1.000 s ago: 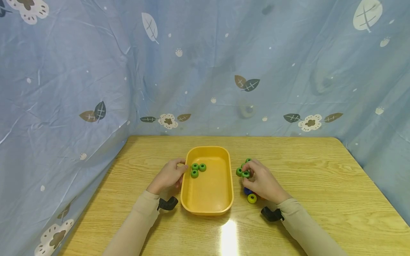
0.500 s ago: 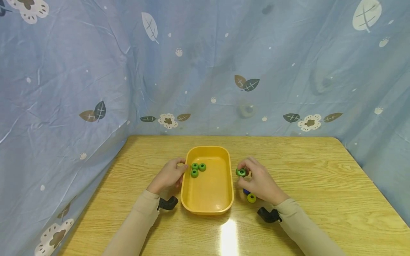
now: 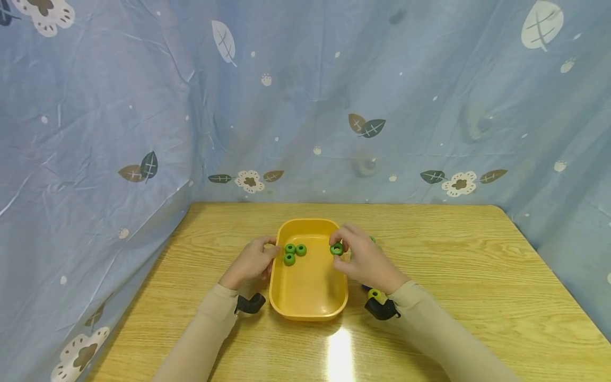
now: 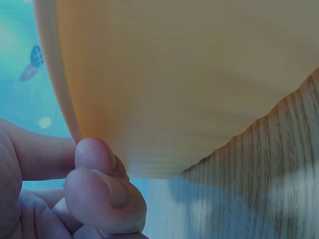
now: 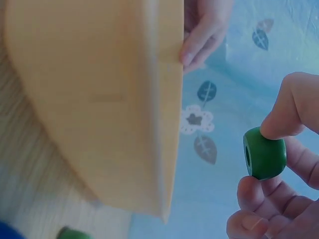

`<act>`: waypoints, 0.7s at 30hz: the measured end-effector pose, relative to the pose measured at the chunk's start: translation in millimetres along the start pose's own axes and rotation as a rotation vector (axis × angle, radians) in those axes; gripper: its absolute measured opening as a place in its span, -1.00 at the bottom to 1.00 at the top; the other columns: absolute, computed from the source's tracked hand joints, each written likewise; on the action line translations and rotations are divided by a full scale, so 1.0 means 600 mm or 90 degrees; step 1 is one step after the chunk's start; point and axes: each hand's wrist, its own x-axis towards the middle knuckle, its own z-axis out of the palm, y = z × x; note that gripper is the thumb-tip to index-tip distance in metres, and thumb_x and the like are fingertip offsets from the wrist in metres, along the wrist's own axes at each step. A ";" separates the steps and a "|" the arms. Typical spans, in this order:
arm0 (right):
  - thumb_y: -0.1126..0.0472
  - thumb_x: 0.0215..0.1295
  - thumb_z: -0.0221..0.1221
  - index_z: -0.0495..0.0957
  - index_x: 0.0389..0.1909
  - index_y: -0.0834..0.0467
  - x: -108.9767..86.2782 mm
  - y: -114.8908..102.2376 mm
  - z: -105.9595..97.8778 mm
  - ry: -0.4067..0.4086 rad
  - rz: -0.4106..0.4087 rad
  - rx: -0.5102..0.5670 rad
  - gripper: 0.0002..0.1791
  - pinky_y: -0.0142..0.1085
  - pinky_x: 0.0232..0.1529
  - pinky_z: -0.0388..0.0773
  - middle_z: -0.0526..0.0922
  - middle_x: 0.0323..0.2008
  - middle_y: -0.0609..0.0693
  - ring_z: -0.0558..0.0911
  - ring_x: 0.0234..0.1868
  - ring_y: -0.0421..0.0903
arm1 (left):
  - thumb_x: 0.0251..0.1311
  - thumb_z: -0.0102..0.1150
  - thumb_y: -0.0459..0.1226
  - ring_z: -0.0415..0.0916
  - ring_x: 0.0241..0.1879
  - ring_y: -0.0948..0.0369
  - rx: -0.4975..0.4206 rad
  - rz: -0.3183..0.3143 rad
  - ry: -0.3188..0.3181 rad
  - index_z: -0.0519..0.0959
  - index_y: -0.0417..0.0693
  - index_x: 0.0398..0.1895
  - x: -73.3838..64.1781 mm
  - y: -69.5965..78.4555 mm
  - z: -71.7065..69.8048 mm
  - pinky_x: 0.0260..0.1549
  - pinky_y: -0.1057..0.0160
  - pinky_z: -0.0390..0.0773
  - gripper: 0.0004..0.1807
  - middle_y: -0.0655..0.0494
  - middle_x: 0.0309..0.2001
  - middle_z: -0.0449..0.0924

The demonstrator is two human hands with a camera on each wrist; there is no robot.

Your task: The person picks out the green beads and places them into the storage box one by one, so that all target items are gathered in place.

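A green bead (image 5: 269,154) with a hole through it is pinched between the thumb and fingers of my right hand (image 3: 367,260). In the head view it hangs over the right rim of the yellow-orange plastic tray (image 3: 310,289). My left hand (image 3: 250,262) grips the tray's left rim, fingers (image 4: 104,199) bent at its edge in the left wrist view. Inside the tray, three green beads (image 3: 290,248) lie together near the left wall. Right of the tray, a yellow bead (image 3: 374,293), a blue bead (image 5: 7,232) and other green beads (image 5: 73,233) are partly hidden or cut off.
Both hands work over a light wooden table (image 3: 453,265). A blue curtain (image 3: 305,106) with leaf and flower prints hangs behind it and along the sides. A black wrist camera (image 3: 382,307) on the right arm partly covers the yellow bead.
My right hand has picked a green bead from the group right of the tray and carried it left to the tray's rim. The left hand has stayed on the tray.
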 end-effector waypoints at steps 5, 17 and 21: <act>0.39 0.20 0.29 0.51 -0.13 0.10 0.024 -0.010 0.007 -0.016 -0.021 -0.011 -0.73 -0.35 -0.26 0.47 0.49 -0.17 -0.07 0.43 -0.30 -0.15 | 0.61 -0.03 -0.21 0.36 -0.80 0.18 -0.002 0.004 -0.003 0.41 -0.26 0.41 0.002 -0.003 -0.001 -0.68 0.21 0.51 -0.55 0.06 -0.70 0.47; 0.31 0.22 0.31 0.55 -0.13 0.09 0.081 -0.026 0.031 -0.061 0.044 0.012 -0.77 -0.31 -0.24 0.53 0.53 -0.13 -0.04 0.48 -0.30 -0.14 | 0.61 -0.02 -0.20 0.37 -0.80 0.15 0.010 -0.008 0.008 0.43 -0.22 0.41 -0.001 0.000 0.000 -0.69 0.16 0.53 -0.56 0.02 -0.70 0.49; 0.32 0.24 0.33 0.55 -0.12 0.11 0.094 -0.029 0.045 -0.086 0.065 0.016 -0.77 -0.30 -0.25 0.51 0.50 -0.14 -0.02 0.45 -0.32 -0.16 | 0.60 -0.01 -0.20 0.35 -0.81 0.16 0.011 -0.011 0.010 0.45 -0.20 0.39 -0.001 0.002 0.001 -0.70 0.19 0.49 -0.57 0.02 -0.70 0.48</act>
